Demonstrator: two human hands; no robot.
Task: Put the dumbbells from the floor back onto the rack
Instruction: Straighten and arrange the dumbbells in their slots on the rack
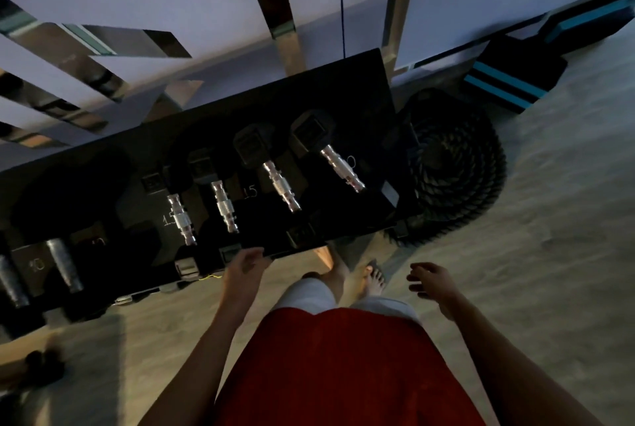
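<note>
The dumbbells (281, 187) you can see sit on the black rack (309, 99), which runs slantwise across the view in front of you. Four of them have bright silver, stepped handles and black, squarish heads, and lie side by side with their handles pointing towards you. The number 15 shows in pale print between them. Further left on the rack lie two more with darker, knurled handles, next to a 10.

Your left hand (245, 266) is at the rack's front edge, fingers loosely bent and thumb apart, gripping nothing. You cannot tell whether the fingertips touch the edge. Your right hand (429, 281) hangs in the air, well apart from the rack, with its fingers slackly curled and nothing in it.

A coiled battle rope (457, 168) lies on the grey floor (549, 254) just beside the rack's right end, with black-and-blue blocks (512, 78) beyond it.
</note>
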